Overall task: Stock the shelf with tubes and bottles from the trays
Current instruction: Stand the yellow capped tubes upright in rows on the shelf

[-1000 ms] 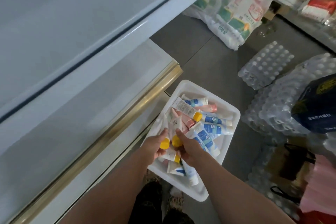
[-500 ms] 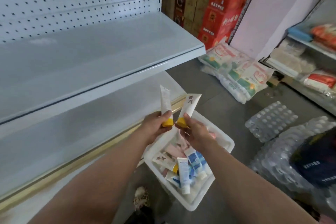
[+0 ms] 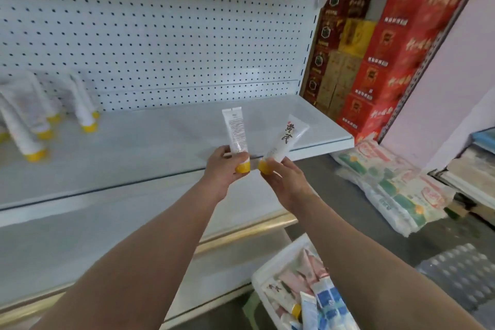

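In front of the white shelf [image 3: 166, 142], both arms reach forward, each hand holding up a tube cap-down. The left hand [image 3: 223, 170] grips the left tube [image 3: 235, 132] round its yellow cap, fingers and thumb curled; the tube stands nearly upright with its small-print side to the camera. The right hand [image 3: 284, 182] pinches the right tube [image 3: 288, 139] at its yellow cap; this one leans right and shows large black characters. The two caps are just beside each other, and both tubes hang in the air before the shelf's front edge, not resting on it.

Much is blurred. The standing tubes [image 3: 29, 126] at the shelf's left, cap-down with yellow caps, are smeared, so their number is hard to tell, and the leftmost are cut by the frame edge. The tray [image 3: 267, 273] sits on the floor at lower right, partly covered by the right forearm and cut by the bottom edge; pink, white and blue tubes lie jumbled in it. Red cartons [image 3: 388, 48] are stacked right of the pegboard [image 3: 160, 35], with bagged goods [image 3: 388, 182] on the floor below.

Half a second ago the hands held the same tubes lower, just over the tray; now they are raised to shelf level, and the view has swung up, bringing the standing tubes into sight.
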